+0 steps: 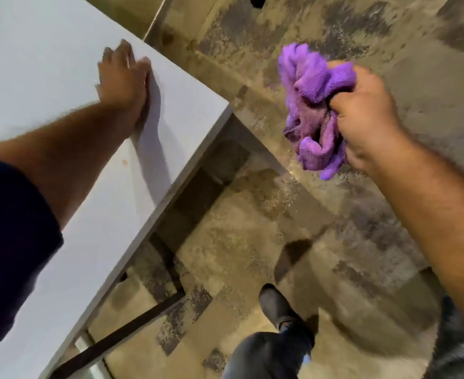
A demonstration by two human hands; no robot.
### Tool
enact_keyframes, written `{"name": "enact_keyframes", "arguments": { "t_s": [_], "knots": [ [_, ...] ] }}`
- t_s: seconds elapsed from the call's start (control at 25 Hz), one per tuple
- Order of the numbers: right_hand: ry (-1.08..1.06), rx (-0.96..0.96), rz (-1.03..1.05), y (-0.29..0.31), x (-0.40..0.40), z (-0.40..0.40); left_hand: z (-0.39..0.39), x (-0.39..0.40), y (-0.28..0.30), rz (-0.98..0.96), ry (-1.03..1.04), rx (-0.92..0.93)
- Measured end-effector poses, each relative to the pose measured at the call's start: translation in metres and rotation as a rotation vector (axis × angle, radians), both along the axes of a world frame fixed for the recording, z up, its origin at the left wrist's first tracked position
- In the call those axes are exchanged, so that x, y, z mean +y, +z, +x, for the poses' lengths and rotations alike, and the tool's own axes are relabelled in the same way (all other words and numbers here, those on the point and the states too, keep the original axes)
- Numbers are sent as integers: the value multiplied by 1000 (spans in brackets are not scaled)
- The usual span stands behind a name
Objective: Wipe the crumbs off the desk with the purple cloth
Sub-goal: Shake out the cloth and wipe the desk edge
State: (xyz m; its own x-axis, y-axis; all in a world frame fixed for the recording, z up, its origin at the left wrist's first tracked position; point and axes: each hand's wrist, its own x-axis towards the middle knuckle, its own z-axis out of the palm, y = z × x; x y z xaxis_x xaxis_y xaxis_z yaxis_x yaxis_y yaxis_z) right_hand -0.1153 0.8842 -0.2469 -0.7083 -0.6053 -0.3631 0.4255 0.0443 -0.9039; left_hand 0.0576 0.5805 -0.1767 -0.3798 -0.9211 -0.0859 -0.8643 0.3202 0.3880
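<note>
The white desk [47, 64] fills the left of the view, with its corner near the middle. My left hand [124, 77] lies flat on the desktop near that corner, fingers together and pointing away. A small brownish crumb [124, 161] sits on the desk beside my forearm. My right hand [367, 116] is held out over the floor, off to the right of the desk, and is closed around the bunched purple cloth [313, 105], which hangs out to the left of the fist.
A patterned grey and beige carpet [335, 36] covers the floor. Fine specks lie scattered on the carpet [288, 192] below the cloth. My shoe and trouser leg [277, 310] are at the bottom. The desk's dark frame bar [132, 324] runs under its edge.
</note>
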Motion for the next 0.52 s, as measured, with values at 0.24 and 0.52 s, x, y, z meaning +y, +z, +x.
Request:
{"name": "enact_keyframes", "arguments": {
  "t_s": [0.24, 0.52],
  "knots": [
    [-305, -216, -67, -25, 54, 90, 107, 45, -1, -145, -508, -108],
    [-326, -266, -265, -62, 58, 137, 107, 36, -13, -142, -460, 49]
  ]
}}
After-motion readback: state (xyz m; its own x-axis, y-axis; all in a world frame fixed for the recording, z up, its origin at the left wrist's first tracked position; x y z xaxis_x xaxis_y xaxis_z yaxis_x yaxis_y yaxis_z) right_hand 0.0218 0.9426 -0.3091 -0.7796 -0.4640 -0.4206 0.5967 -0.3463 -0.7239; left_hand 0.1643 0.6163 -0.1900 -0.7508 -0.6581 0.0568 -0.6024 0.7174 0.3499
